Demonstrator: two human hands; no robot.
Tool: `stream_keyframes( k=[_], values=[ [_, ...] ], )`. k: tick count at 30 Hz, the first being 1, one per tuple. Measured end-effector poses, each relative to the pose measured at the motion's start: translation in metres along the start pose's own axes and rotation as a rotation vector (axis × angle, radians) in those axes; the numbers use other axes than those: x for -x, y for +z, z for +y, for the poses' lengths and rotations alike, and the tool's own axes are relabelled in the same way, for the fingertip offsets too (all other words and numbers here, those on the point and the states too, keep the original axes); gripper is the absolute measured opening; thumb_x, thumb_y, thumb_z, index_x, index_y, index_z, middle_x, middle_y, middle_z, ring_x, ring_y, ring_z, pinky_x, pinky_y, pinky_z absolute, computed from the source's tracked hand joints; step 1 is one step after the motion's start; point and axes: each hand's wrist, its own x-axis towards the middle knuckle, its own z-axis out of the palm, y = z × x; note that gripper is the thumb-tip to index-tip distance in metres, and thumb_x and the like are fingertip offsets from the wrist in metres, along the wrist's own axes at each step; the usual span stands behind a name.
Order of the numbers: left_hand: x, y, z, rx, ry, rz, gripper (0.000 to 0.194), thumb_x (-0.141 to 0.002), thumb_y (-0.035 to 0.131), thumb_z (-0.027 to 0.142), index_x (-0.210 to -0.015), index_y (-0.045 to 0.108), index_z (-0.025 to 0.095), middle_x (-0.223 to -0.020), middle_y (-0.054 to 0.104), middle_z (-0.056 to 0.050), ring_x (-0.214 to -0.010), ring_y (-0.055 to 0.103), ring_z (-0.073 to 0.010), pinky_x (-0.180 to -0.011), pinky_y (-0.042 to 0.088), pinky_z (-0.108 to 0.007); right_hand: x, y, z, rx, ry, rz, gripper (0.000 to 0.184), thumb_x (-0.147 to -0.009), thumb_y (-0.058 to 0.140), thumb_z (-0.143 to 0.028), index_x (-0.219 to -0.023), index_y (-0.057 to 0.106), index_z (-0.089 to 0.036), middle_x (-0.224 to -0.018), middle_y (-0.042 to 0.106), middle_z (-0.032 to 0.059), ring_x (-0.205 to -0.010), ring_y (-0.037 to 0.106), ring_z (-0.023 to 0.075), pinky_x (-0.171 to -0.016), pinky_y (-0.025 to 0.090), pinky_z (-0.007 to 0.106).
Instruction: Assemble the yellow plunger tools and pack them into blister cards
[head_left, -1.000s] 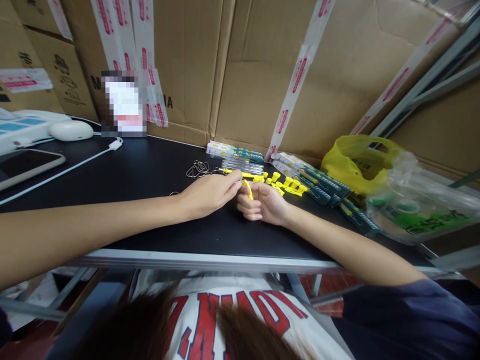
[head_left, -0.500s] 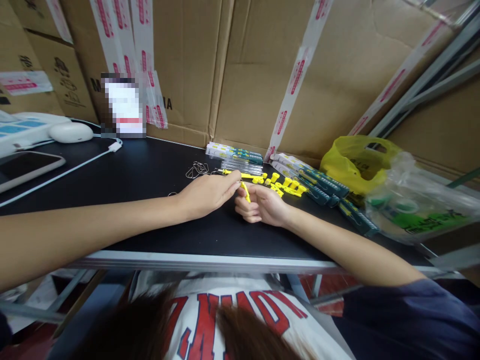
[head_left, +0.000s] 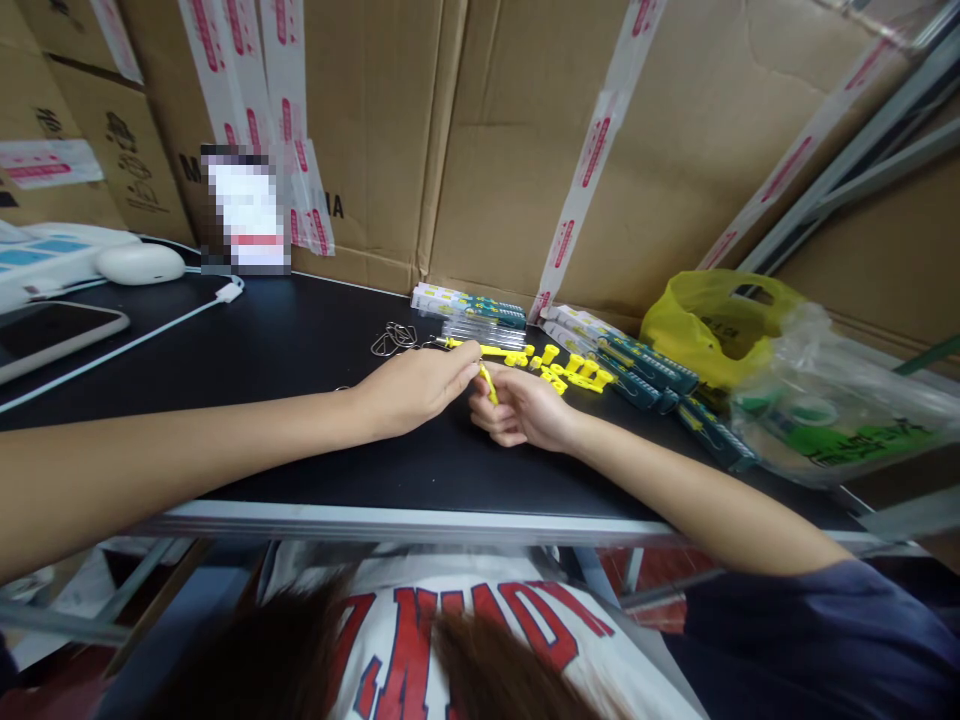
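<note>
My right hand (head_left: 529, 412) is closed around a small, thin yellow plastic piece (head_left: 488, 384), which stands up from between its thumb and fingers. At the top of that piece, my left hand (head_left: 427, 388) is closed in a pinch, its fingertips meeting the piece's upper end. What the left fingers grip is too small and hidden to make out. Just behind the hands lie a long yellow rod with a metal tip (head_left: 487, 349) and several loose yellow plastic parts (head_left: 576, 368). A tangle of bent wire pieces (head_left: 394, 340) rests beyond the left hand.
Clear tubes (head_left: 484, 333) and printed narrow boxes (head_left: 469, 304) lie at the back. More green boxes (head_left: 645, 365) sit right, beside a yellow bag (head_left: 675, 310) and a clear plastic bag (head_left: 840, 410). A phone (head_left: 60, 335), cable and power strip (head_left: 52, 260) occupy the left.
The yellow piece has turned slightly between the hands and shows a narrower side. Both hands stay in nearly the same place.
</note>
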Motion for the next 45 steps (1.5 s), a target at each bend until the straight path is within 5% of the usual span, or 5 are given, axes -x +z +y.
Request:
stream_keyframes(
  k=[9,16,25,34,45],
  values=[
    [-0.002,0.001,-0.003,0.095,-0.023,-0.006,0.028,-0.098,0.022,0.036,-0.094,0.045,0.02,-0.078,0.062,-0.005,-0.071,0.061,-0.0215,-0.063,0.041,-0.03,-0.001,0.004,0.013,0.301,-0.217,0.2,0.027,-0.095,0.039,-0.047,-0.083,0.034,-0.024,-0.059,0.028,-0.01,-0.045,0.016,0.0065,-0.037,0.016,0.013],
    [-0.003,0.0,-0.004,0.332,0.005,-0.023,0.032,-0.096,0.024,0.034,-0.078,0.046,0.02,-0.067,0.054,-0.001,-0.062,0.052,-0.0158,-0.063,0.041,-0.029,0.0,-0.008,0.015,0.841,-0.467,0.286,0.021,-0.099,0.034,-0.036,-0.084,0.038,-0.021,-0.069,0.038,-0.0039,-0.059,0.034,0.0102,-0.057,0.034,0.022],
    [-0.004,-0.001,-0.003,0.677,-0.214,-0.254,0.034,-0.096,0.028,0.038,-0.071,0.044,0.02,-0.056,0.041,0.003,-0.048,0.039,-0.01,-0.046,0.034,-0.022,0.004,-0.02,0.003,1.56,-0.462,0.349,0.017,-0.096,0.04,-0.034,-0.088,0.048,-0.022,-0.079,0.056,0.0047,-0.07,0.047,0.0176,-0.059,0.023,0.026],
    [-0.007,-0.004,0.003,1.113,-0.54,-0.547,0.036,-0.096,0.03,0.049,-0.073,0.037,0.022,-0.046,0.023,0.01,-0.033,0.017,-0.0049,-0.031,0.019,-0.014,0.006,-0.024,-0.004,1.7,-0.559,0.345,0.02,-0.097,0.038,-0.031,-0.083,0.049,-0.021,-0.076,0.053,0.006,-0.07,0.042,0.0187,-0.059,0.02,0.027],
    [-0.005,-0.002,0.001,1.239,-0.465,-0.472,0.027,-0.096,0.038,0.041,-0.092,0.052,0.018,-0.053,0.046,0.006,-0.033,0.033,-0.0039,-0.031,0.031,-0.013,0.004,-0.041,-0.003,1.773,-0.69,0.394,0.021,-0.095,0.036,-0.019,-0.098,0.057,-0.02,-0.095,0.065,0.0088,-0.086,0.056,0.0191,-0.069,0.039,0.027]
  ],
)
